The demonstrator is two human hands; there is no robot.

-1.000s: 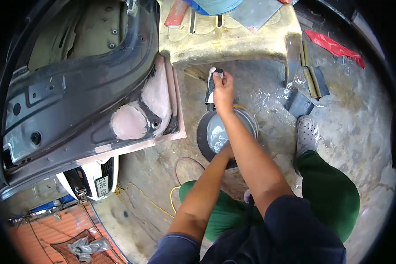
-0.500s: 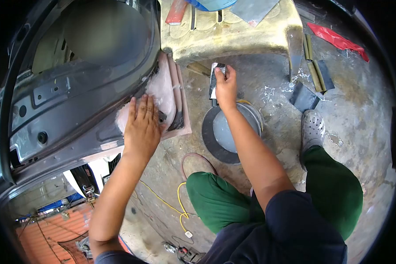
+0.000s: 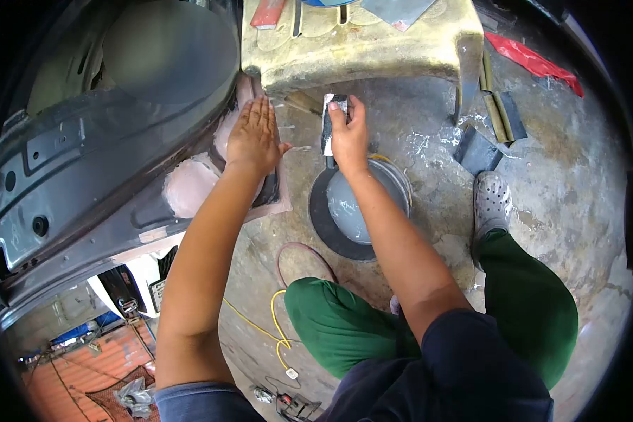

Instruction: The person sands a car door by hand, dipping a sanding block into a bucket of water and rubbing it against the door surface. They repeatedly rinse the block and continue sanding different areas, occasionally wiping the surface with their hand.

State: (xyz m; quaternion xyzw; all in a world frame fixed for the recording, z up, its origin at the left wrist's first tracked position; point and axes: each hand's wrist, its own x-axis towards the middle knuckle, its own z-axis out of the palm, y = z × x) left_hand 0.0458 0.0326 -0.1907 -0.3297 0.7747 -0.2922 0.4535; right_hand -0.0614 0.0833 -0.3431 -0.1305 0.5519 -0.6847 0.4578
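The car panel [image 3: 98, 162] fills the left of the view, lying tilted so its patched corner faces the person; the pink filler [image 3: 190, 186] there is bare and dull, within easy reach of both arms. Its far end runs out of frame, so what kind of panel it is stays unclear.

The stool [image 3: 362, 46] stands just beyond, serving as a small bench; the things on its top are cut off by the upper edge and cannot be named.

Below it on the concrete floor [image 3: 577, 197] sits a bowl of water [image 3: 355, 204], placed between the knees, close under the right arm. The arm hides part of its rim.

The left hand [image 3: 254, 137] lies flat and open, fingers together, palm pressed on the upper filler patch as if feeling the surface; it grips nothing.

The right hand [image 3: 348, 133] is closed around a folded sanding sheet [image 3: 328, 123], held upright just above the bowl, apart from the panel. Whether a block sits inside the fold is hidden by the fingers.
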